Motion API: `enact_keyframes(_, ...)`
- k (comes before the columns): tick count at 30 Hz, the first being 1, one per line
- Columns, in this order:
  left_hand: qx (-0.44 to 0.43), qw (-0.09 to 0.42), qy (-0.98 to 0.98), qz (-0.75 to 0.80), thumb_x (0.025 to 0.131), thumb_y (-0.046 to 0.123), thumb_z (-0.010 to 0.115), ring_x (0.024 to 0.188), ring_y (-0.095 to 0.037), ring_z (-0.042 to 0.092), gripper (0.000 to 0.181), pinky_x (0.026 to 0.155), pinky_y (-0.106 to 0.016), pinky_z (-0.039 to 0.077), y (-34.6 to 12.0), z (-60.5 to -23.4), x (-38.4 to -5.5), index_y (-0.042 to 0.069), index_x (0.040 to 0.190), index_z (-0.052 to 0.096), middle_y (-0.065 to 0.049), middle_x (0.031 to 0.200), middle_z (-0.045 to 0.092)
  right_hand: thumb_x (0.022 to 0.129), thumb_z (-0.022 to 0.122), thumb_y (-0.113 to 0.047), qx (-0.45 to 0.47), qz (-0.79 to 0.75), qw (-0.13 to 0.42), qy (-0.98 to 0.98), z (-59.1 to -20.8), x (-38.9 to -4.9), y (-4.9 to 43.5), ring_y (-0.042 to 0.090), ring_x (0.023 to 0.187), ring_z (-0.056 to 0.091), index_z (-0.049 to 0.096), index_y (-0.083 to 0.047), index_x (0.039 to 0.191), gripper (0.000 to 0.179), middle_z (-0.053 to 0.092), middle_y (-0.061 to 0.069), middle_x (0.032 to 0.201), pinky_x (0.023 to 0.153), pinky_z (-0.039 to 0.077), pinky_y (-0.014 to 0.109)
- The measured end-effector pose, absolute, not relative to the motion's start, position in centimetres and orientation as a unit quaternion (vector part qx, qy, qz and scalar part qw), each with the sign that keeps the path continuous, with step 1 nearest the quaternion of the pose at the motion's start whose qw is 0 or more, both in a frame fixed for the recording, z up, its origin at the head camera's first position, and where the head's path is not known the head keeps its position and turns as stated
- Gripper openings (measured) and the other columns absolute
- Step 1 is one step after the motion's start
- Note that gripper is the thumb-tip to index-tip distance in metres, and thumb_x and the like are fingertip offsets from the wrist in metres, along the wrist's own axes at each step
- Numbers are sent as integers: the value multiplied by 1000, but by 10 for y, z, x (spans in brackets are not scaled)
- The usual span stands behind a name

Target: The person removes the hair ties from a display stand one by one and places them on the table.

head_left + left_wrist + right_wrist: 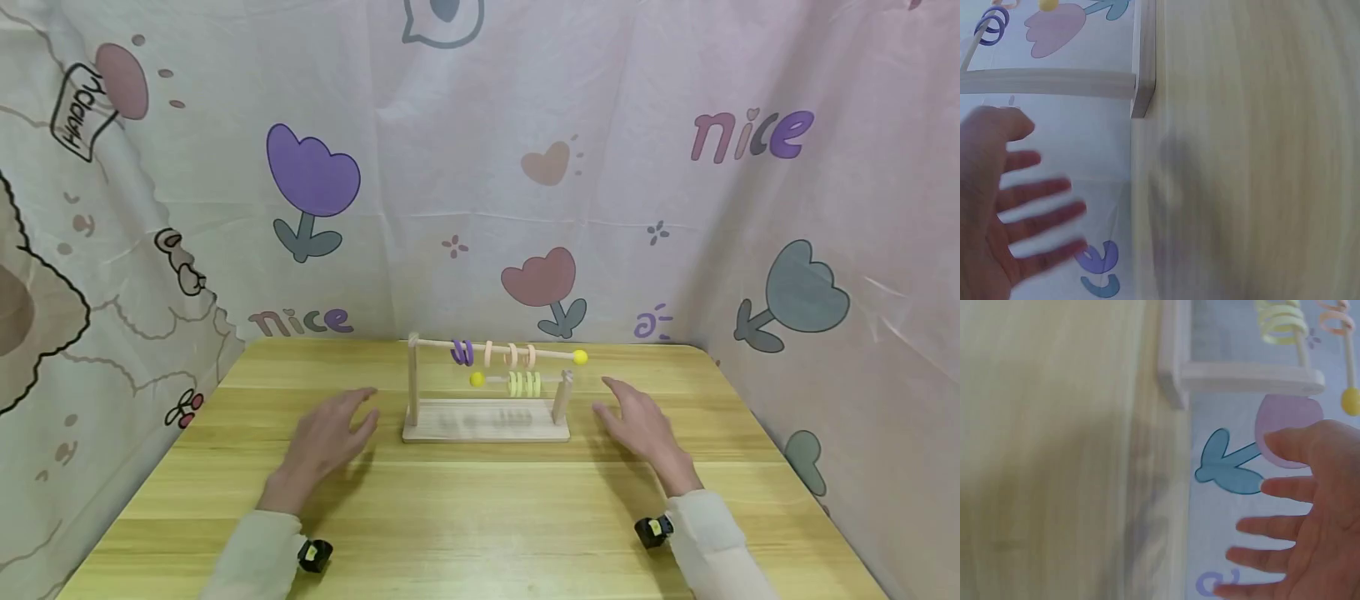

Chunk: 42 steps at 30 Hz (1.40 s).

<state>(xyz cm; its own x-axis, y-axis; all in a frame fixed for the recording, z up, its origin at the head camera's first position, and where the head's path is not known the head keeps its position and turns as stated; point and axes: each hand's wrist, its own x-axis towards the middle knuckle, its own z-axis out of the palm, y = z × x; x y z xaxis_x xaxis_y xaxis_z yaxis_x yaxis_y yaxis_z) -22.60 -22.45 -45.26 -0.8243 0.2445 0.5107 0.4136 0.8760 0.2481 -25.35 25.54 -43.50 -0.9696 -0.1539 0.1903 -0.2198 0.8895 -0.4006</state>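
Note:
A wooden ring rack (486, 432) with a flat base and two upright posts stands on the table between my hands. From its taller left post (412, 379) runs an upper rod with purple rings (462, 352) and several peach rings (512, 356), ending in a yellow ball (580, 357). A lower rod from the short right post (562, 398) carries yellow rings (524, 384) and ends in another yellow ball (477, 379). My left hand (325, 443) is left of the rack, fingers spread, holding nothing. To the right, my right hand (640, 425) also holds nothing, fingers extended and apart from the rack.
The wooden table (480, 517) stretches under the rack and both forearms. Behind it hangs a printed cloth (450, 167) with flowers and lettering, which also runs along both sides. A small black device (315, 555) sits at the left wrist, another black device (654, 531) at the right.

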Motion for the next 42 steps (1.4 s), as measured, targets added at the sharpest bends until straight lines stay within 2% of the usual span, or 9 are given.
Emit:
enact_keyframes(3, -218, 270, -912, -218, 91, 12, 73, 84, -24, 76, 15, 70, -39, 62, -218, -457, -228, 6, 104, 77, -8, 101, 80, 103, 62, -25, 112, 272, 76, -953, -433, -255, 252, 51, 134, 53, 53, 1, 145, 50, 57, 27, 146, 111, 42, 65)
enact_keyframes(6, -250, 284, -892, -249, 86, 7, 75, 78, -20, 74, 11, 69, -37, 61, -211, -459, -231, 7, 97, 77, -4, 93, 80, 101, 64, -22, 122, 317, 68, -938, -430, -257, 248, 50, 133, 55, 59, 1, 140, 46, 60, 26, 142, 111, 43, 65)
enact_keyframes(11, -276, 281, -872, -290, 85, 5, 77, 79, -18, 74, 14, 69, -36, 62, -197, -461, -234, 5, 100, 77, -5, 93, 79, 100, 67, -21, 117, 362, 53, -923, -423, -260, 240, 50, 128, 59, 62, 0, 137, 43, 63, 26, 139, 106, 49, 62)
enact_keyframes(22, -280, 230, -854, -373, 87, 1, 75, 81, -17, 73, 17, 68, -28, 62, -170, -462, -235, 4, 105, 76, -9, 97, 79, 97, 72, -14, 107, 447, 58, -886, -424, -266, 226, 44, 119, 67, 65, 0, 130, 37, 67, 24, 132, 98, 58, 50)
enact_keyframes(30, -283, 221, -846, -395, 88, 2, 74, 82, -19, 74, 20, 68, -35, 63, -152, -461, -240, 5, 107, 75, -12, 97, 79, 97, 72, -17, 101, 473, 53, -873, -427, -268, 220, 41, 121, 67, 60, 1, 136, 44, 67, 25, 131, 100, 57, 47)
enact_keyframes(35, -272, 198, -843, -420, 90, 3, 72, 86, -22, 75, 26, 71, -37, 63, -140, -458, -244, 5, 116, 74, -13, 100, 79, 99, 71, -16, 94, 512, 43, -853, -431, -269, 217, 41, 122, 65, 56, 2, 139, 47, 65, 27, 132, 95, 60, 34)
enact_keyframes(38, -270, 186, -843, -426, 91, 5, 72, 86, -22, 76, 26, 72, -33, 63, -132, -456, -246, 4, 117, 73, -12, 101, 79, 100, 68, -15, 92, 536, 41, -838, -433, -269, 213, 42, 121, 64, 55, 2, 139, 45, 64, 29, 132, 90, 60, 28)
enact_keyframes(42, -268, 168, -839, -443, 92, 7, 73, 86, -23, 76, 27, 72, -25, 61, -121, -454, -248, 4, 119, 72, -10, 101, 79, 102, 65, -14, 94, 551, 45, -828, -434, -268, 210, 41, 119, 64, 54, 2, 137, 40, 63, 30, 130, 88, 62, 32)
